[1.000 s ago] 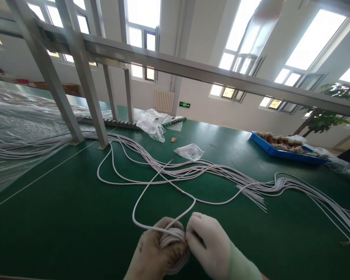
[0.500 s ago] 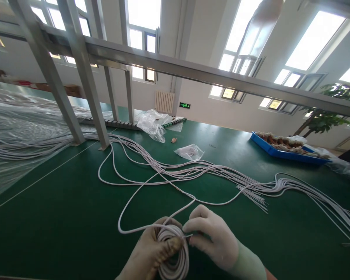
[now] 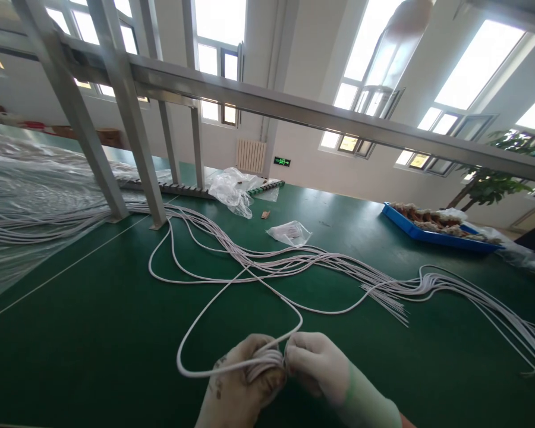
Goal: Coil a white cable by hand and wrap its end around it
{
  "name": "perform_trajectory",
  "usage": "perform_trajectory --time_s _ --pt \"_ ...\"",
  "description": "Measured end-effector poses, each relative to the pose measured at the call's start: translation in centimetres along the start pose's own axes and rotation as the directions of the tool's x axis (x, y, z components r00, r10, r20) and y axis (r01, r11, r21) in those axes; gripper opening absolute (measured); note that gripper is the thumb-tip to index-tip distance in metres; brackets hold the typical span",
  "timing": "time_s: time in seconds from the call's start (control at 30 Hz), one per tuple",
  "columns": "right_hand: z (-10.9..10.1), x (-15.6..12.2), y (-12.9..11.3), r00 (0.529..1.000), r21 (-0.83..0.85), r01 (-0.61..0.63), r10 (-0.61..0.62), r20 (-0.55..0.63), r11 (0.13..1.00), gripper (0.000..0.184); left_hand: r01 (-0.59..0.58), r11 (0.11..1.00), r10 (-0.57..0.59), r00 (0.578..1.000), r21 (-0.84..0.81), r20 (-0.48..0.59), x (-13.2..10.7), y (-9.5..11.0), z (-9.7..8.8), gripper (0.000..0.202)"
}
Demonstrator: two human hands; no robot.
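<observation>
My left hand (image 3: 238,386), in a soiled glove, is closed round a small coil of white cable (image 3: 263,361) at the bottom middle. My right hand (image 3: 321,371), in a clean white glove, pinches the cable right beside the coil. A loose loop of the same cable (image 3: 232,303) runs from my hands out over the green table (image 3: 93,321) toward a long bundle of white cables (image 3: 339,267).
A metal frame (image 3: 129,125) stands on the table at the left, with clear plastic sheeting (image 3: 31,196) beside it. Small plastic bags (image 3: 289,232) lie mid-table. A blue tray (image 3: 432,229) with parts sits far right. Cable ends (image 3: 508,321) fan out at right.
The coil has dropped back down between my hands, and my right hand has closed in against it. The free loop on the table has shifted slightly left and widened.
</observation>
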State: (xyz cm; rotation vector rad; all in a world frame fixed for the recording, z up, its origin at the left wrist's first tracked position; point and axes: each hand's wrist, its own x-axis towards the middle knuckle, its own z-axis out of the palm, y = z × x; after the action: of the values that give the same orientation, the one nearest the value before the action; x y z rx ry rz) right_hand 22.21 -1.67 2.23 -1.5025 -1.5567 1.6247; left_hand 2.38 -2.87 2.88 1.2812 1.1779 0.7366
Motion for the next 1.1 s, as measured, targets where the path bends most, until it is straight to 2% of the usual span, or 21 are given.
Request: perform_trajectory --time_s 0.07,0.13,0.2,0.27,0.33,0.4,0.47,0.53,0.57,0.67,0.73,0.8,0.87,0.93,1.03,1.1 --pt "-0.5 -0.6 0.0 0.989 -0.034 0.133 -0.135 -0.066 0.991 0.026 0.123 0.979 -0.117 0.992 -0.163 0.049 0.4 -0.1 -0.4 0.027" --pt "-0.9 -1.3 -0.1 0.922 -0.201 0.333 -0.363 -0.133 0.921 0.019 0.179 0.934 -0.15 0.982 -0.309 0.115 0.8 -0.1 -0.7 0.032" --pt "-1.2 -1.6 -0.2 0.83 -0.391 0.481 -0.551 -0.085 0.785 0.017 0.179 0.893 -0.117 0.978 -0.412 0.173 1.1 -0.1 -0.9 0.041" --pt "-1.4 -1.5 -0.2 0.783 -0.504 0.539 -0.621 0.005 0.675 0.015 0.167 0.874 -0.082 0.976 -0.457 0.199 1.2 -0.2 -0.9 0.049" --pt "-1.4 -1.2 -0.2 0.753 -0.591 0.558 -0.655 0.064 0.583 0.018 0.164 0.889 -0.082 0.976 -0.428 0.204 1.2 -0.3 -0.8 0.051" --pt "-1.3 -1.0 -0.3 0.757 -0.644 0.538 -0.648 0.085 0.544 0.02 0.172 0.911 -0.098 0.973 -0.375 0.208 1.2 -0.2 -0.8 0.05" --pt "-0.9 -1.1 -0.6 0.779 -0.664 0.509 -0.621 0.084 0.548 0.018 0.174 0.935 -0.114 0.972 -0.309 0.204 1.2 0.1 -0.8 0.048" --pt "-0.2 -1.4 -1.0 0.814 -0.671 0.444 -0.581 0.026 0.593 0.018 0.162 0.959 -0.119 0.975 -0.233 0.187 1.0 0.4 -0.8 0.046" --pt "0.2 -1.5 -1.1 0.843 -0.658 0.386 -0.537 -0.034 0.647 0.019 0.146 0.972 -0.115 0.979 -0.186 0.167 0.8 0.5 -0.6 0.043" --pt "1.2 -1.2 -1.2 0.945 -0.441 0.145 -0.256 -0.203 0.886 0.02 0.05 0.998 -0.048 0.997 -0.027 0.058 0.1 0.6 0.0 0.035" --pt "1.3 -0.9 -1.0 0.979 -0.235 0.026 -0.072 -0.19 0.972 0.02 -0.02 0.999 0.02 1.0 0.051 -0.006 -0.2 0.3 0.3 0.036" --pt "1.1 -0.7 -0.8 0.993 -0.072 -0.004 -0.004 -0.117 0.997 0.02 -0.031 0.998 0.032 0.999 0.047 -0.011 -0.1 -0.1 0.2 0.04" --pt "0.5 -0.9 -0.6 0.992 -0.029 0.065 -0.068 -0.109 0.997 0.021 0.024 0.999 -0.023 0.999 -0.042 0.031 0.4 -0.6 -0.2 0.043" --pt "-0.1 -1.3 -0.5 0.961 -0.156 0.216 -0.238 -0.138 0.964 0.017 0.072 0.984 -0.057 0.994 -0.166 0.093 1.0 -0.9 -0.7 0.047" --pt "-1.0 -1.6 -0.6 0.856 -0.461 0.435 -0.513 -0.054 0.774 0.025 0.101 0.948 -0.048 0.983 -0.301 0.177 1.7 -1.3 -1.2 0.054" --pt "-1.4 -1.4 -0.7 0.806 -0.609 0.493 -0.59 0.052 0.621 0.022 0.114 0.945 -0.052 0.978 -0.305 0.203 1.8 -1.3 -1.2 0.056"
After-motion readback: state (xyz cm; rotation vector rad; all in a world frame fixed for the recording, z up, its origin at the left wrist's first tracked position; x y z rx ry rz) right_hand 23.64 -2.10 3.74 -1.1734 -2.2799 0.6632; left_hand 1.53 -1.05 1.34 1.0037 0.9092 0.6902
